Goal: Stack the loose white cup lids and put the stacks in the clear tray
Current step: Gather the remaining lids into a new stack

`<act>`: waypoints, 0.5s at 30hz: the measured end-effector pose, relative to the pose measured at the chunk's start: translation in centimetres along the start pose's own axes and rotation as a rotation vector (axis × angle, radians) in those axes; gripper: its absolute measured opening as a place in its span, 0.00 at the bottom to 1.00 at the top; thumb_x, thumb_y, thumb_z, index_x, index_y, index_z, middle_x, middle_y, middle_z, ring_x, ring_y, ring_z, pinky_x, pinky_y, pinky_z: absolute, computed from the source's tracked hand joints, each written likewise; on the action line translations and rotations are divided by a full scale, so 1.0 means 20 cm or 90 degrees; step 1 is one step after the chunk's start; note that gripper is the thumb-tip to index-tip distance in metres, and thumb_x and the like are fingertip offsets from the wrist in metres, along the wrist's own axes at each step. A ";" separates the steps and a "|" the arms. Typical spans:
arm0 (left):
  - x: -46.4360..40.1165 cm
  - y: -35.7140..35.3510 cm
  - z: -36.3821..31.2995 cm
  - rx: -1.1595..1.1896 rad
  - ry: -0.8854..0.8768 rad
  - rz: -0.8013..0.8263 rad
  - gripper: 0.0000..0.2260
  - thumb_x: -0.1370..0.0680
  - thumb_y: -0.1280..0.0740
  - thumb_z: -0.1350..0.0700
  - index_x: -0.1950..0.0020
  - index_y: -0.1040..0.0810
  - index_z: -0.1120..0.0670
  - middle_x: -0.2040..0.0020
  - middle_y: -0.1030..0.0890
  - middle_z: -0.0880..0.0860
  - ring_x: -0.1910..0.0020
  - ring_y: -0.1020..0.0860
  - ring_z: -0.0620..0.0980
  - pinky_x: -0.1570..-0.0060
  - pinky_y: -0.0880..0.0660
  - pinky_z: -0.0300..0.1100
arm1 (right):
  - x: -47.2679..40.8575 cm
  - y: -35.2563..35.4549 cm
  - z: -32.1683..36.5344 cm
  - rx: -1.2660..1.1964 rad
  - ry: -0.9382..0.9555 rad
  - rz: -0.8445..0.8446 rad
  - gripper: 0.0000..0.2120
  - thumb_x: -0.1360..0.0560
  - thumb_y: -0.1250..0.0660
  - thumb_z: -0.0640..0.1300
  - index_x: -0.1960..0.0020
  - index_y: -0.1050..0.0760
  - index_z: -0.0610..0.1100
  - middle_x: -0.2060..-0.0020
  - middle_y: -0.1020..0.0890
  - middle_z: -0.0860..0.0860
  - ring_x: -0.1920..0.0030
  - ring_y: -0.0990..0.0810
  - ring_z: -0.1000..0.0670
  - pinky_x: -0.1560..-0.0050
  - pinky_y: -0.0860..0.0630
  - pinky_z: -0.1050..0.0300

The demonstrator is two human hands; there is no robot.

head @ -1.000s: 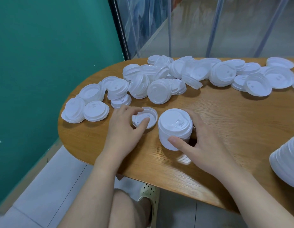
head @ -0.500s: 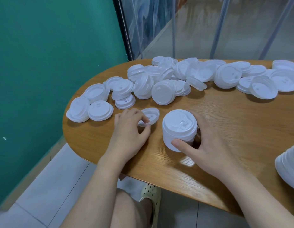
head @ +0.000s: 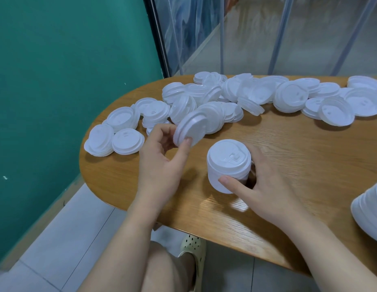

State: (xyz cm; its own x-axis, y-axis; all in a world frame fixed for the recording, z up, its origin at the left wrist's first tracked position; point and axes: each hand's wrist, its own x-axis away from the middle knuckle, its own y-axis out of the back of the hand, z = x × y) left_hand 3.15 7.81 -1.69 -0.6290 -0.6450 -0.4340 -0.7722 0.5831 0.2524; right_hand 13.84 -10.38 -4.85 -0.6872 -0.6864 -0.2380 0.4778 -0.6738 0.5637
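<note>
My left hand (head: 162, 152) pinches a single white lid (head: 189, 130), lifted off the table and tilted on edge, just left of a short upright stack of lids (head: 228, 165). My right hand (head: 257, 186) curls round that stack, thumb on its front and fingers behind it. Several loose white lids (head: 225, 102) lie scattered across the far side of the wooden table (head: 299, 165), some in small piles. Another stack of lids (head: 371, 216) lies at the right edge of view. The clear tray is not in view.
The table's rounded left end lies near a teal wall (head: 57, 91). Beyond the far edge hang clear plastic curtains (head: 225, 34). Below the near edge I see my knee and a pale perforated shoe (head: 193, 252) on the tiled floor.
My left hand has picked the single lid up from the table and raised it, tilting it on edge. My right hand has stayed round the stack.
</note>
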 end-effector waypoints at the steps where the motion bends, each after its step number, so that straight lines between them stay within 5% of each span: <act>1: 0.00 0.00 -0.01 0.043 0.004 -0.016 0.06 0.21 0.27 0.63 0.48 0.21 0.57 0.53 0.16 0.50 0.52 0.18 0.48 0.49 0.21 0.38 | 0.00 0.00 0.00 0.001 0.000 0.000 0.25 0.33 0.32 0.71 0.40 0.39 0.77 0.43 0.31 0.82 0.40 0.31 0.74 0.47 0.35 0.74; 5: -0.01 -0.02 -0.06 0.209 0.061 -0.047 0.10 0.22 0.27 0.62 0.41 0.19 0.62 0.52 0.13 0.51 0.49 0.15 0.53 0.46 0.17 0.49 | 0.00 0.00 0.00 0.000 -0.001 0.002 0.25 0.32 0.32 0.71 0.40 0.39 0.77 0.43 0.31 0.81 0.40 0.31 0.72 0.46 0.34 0.70; 8: 0.00 -0.05 -0.08 0.292 0.160 0.006 0.15 0.24 0.28 0.56 0.40 0.18 0.63 0.52 0.13 0.54 0.51 0.15 0.52 0.50 0.17 0.45 | 0.00 0.00 -0.01 -0.003 -0.001 0.003 0.26 0.31 0.29 0.69 0.40 0.39 0.77 0.43 0.29 0.79 0.40 0.29 0.70 0.47 0.32 0.69; 15: 0.00 -0.08 0.01 0.152 0.245 0.145 0.08 0.19 0.28 0.55 0.44 0.13 0.58 0.58 0.16 0.57 0.60 0.22 0.46 0.62 0.27 0.39 | 0.00 -0.01 -0.01 -0.010 0.001 0.000 0.26 0.31 0.28 0.67 0.39 0.39 0.76 0.43 0.28 0.77 0.42 0.27 0.69 0.50 0.31 0.72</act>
State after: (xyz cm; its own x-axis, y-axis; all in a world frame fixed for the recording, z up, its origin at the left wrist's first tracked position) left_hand 4.45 7.05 -2.30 -0.8014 -0.5975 -0.0292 -0.5977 0.7978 0.0790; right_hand 13.96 -10.31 -5.08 -0.6866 -0.6865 -0.2393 0.4864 -0.6784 0.5506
